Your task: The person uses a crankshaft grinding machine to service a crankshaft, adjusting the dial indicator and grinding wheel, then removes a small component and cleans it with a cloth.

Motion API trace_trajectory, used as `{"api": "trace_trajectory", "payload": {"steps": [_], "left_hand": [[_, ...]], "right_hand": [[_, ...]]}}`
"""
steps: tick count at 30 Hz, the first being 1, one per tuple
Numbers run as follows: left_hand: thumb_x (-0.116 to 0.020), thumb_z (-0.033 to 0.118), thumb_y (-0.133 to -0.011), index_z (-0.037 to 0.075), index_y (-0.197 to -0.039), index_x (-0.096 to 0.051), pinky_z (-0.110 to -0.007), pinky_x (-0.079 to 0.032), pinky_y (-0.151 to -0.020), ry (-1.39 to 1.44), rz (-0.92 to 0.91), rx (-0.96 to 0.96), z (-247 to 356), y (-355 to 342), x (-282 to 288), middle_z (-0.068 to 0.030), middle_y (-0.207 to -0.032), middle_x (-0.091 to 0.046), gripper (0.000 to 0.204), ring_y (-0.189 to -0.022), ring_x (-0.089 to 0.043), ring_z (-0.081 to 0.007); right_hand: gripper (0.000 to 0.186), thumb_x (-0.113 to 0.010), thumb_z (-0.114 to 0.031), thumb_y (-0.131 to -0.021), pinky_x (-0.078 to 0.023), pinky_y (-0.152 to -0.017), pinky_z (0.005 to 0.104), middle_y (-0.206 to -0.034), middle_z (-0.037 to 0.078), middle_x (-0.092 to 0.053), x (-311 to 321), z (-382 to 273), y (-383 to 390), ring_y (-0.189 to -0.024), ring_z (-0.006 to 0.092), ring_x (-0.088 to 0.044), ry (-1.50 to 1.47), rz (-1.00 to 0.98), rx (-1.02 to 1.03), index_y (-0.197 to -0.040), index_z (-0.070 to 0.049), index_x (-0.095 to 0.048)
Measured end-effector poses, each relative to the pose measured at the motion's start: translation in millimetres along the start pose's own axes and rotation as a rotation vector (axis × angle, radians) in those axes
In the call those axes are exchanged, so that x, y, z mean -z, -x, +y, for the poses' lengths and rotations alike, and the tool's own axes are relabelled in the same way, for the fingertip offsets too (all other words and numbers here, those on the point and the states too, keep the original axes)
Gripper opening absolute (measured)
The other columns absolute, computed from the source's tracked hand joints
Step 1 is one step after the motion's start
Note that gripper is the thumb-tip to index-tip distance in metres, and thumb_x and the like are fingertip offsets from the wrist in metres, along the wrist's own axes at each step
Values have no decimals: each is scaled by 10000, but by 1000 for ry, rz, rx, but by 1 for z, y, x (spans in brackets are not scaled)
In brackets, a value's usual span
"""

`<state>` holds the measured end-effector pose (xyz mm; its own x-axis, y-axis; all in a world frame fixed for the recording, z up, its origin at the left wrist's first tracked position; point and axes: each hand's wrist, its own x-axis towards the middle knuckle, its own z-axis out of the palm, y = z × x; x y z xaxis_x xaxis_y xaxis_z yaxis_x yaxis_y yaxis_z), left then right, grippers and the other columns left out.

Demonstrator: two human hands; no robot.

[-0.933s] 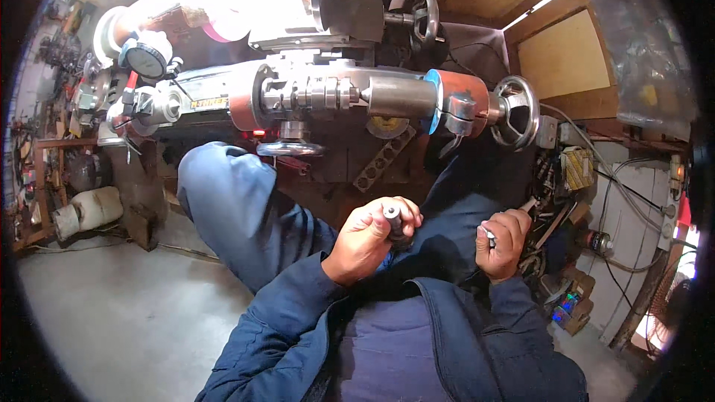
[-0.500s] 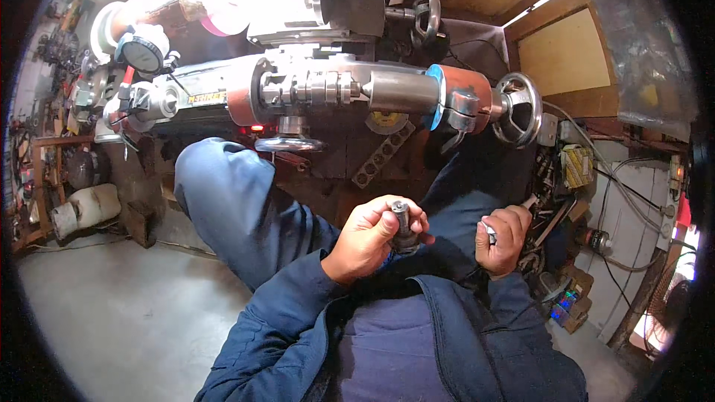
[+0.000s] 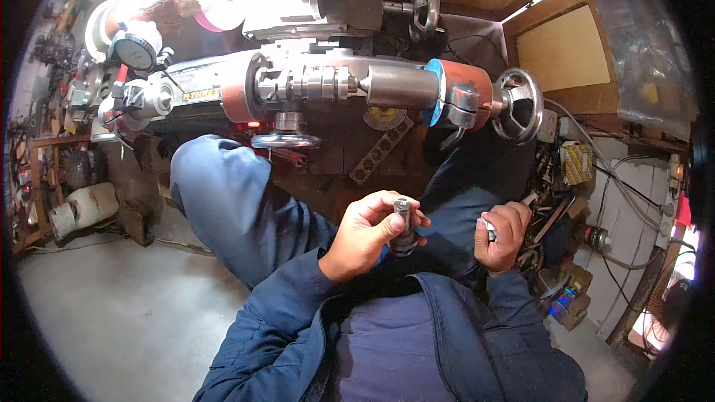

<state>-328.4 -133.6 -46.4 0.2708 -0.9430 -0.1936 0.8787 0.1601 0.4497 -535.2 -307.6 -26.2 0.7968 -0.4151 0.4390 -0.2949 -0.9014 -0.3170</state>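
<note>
- Left hand (image 3: 369, 234) fingers closed around a short grey metal cylinder (image 3: 403, 223), frame centre.
- Right hand (image 3: 505, 234) clenches a small metal tool (image 3: 488, 229).
- Lathe (image 3: 357, 85) above: untouched, nothing fitted yet, seemingly.

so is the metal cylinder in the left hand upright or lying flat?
Roughly upright: the metal cylinder stands on end in the left hand, its top poking above the fingers.

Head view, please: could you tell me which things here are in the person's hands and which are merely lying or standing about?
In hand:
- grey metal cylinder, gripped by the left hand
- small metal piece, in the closed right hand

Lying or standing about:
- lathe handwheel
- dial gauge
- white jug by the floor
- perforated metal strip
</note>
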Motion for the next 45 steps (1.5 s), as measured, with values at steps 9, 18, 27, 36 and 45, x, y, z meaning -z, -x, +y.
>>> {"api": "trace_trajectory", "payload": {"steps": [9, 18, 27, 36, 45], "left_hand": [[-741, 149, -889, 16, -1061, -633, -393, -594, -856, -80, 55, -27, 1, -1, -3, -78, -1030, -623, 243, -1027, -647, -216], [-786, 136, -836, 44, -1048, -626, -432, -525, -883, -288, 29, -165, -5, -4, 5, -99, -1006, -628, 281, -1033, -652, -275], [-811, 35, -781, 37, -997, -631, -398, -502, -919, -390, 57, -319, -4, -1, 2, -101, -1008, -641, 281, -1038, -651, -270], [-607, 72, -951, 116, -1124, -512, -321, -576, -575, -421, 361, -78, 3, 1, -8, -52, -831, -596, 203, -686, -643, -171], [-594, 233, -946, 199, -977, -502, -311, -500, -348, -12, 484, 215, -3, -9, -33, 13, -773, -551, 103, -566, -555, -111]], "right_hand": [[157, -714, -165, -819, -417, -811, 445, -886, 58, -613, -1, 2, 2, -856, 290, -543, -11, 14, 5, -942, -99, -643], [163, -716, -156, -812, -420, -809, 436, -907, 55, -613, -1, 4, 2, -865, 282, -537, -15, 16, 4, -947, -100, -643], [172, -713, -129, -816, -437, -807, 444, -916, 67, -603, -2, -4, 2, -867, 295, -542, 0, 6, -10, -963, -91, -632], [249, -726, -45, -848, -543, -635, 411, -925, 135, -650, 5, 14, 2, -764, 323, -657, -127, 177, -272, -1087, -51, -656], [251, -610, -256, -976, -528, -759, 455, -955, 188, -685, 59, 99, 65, -846, 391, -660, 104, 191, -740, -1038, -22, -679]]}}
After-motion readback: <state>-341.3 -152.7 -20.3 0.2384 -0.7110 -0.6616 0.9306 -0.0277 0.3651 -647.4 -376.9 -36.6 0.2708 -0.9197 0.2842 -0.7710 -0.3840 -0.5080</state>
